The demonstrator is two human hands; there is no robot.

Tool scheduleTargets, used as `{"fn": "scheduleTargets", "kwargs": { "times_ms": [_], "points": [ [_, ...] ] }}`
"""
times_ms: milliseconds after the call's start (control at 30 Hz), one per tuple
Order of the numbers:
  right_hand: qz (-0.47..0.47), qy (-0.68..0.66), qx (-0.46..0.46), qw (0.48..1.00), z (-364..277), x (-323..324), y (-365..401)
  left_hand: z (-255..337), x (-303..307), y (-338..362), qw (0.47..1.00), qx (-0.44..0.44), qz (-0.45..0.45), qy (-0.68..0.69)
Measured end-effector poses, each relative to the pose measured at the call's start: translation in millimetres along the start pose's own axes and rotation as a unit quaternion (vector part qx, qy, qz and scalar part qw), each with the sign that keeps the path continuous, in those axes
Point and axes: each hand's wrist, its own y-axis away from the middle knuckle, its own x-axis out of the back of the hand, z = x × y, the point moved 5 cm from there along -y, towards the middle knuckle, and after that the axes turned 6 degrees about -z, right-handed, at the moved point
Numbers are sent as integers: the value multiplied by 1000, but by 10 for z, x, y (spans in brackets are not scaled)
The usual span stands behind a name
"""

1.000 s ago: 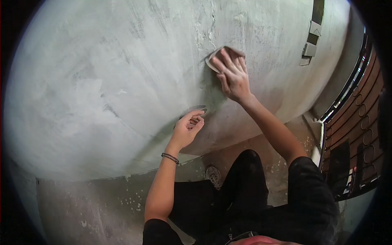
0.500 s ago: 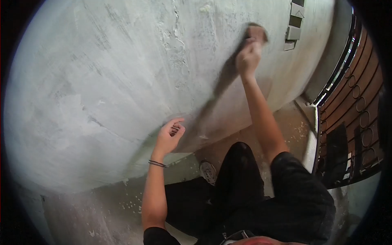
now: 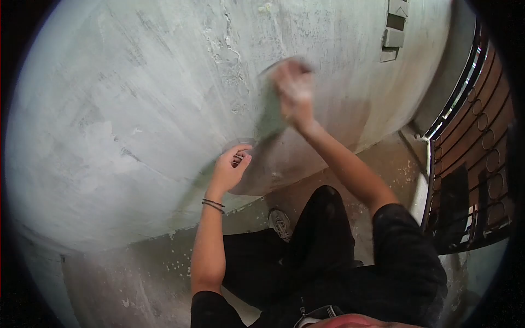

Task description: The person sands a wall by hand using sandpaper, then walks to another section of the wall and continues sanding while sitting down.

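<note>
We log the right hand (image 3: pixel 297 95), gripping a blurred pad (image 3: pixel 299 63), swung back left; its stroke now covers wall (image 3: pixel 164 87) near the flaking strip (image 3: pixel 234 60). Left hand (image 3: pixel 229 168): loosely curled, apparently empty.

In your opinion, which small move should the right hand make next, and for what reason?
Probably slide the pad slightly left, over the rough streak. The right hand, blurred, holds it at the wall just right of that streak, where the surface looks chipped and uneven.
</note>
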Motion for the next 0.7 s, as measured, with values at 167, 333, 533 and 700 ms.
{"fn": "scheduleTargets", "kwargs": {
  "times_ms": [167,333,533,700],
  "points": [
    [3,-104,-131,986,712,33,-111,-58,25,64,999,2,0,-32],
    [263,100,-95,955,663,-52,29,-88,83,4,1000,-11,-8,-25],
    [151,-93,-301,937,1032,484,166,-113,153,150,999,11,37,25],
    [24,5,-26,999,583,134,437,-142,243,-10,998,5,44,35]
  ]
}}
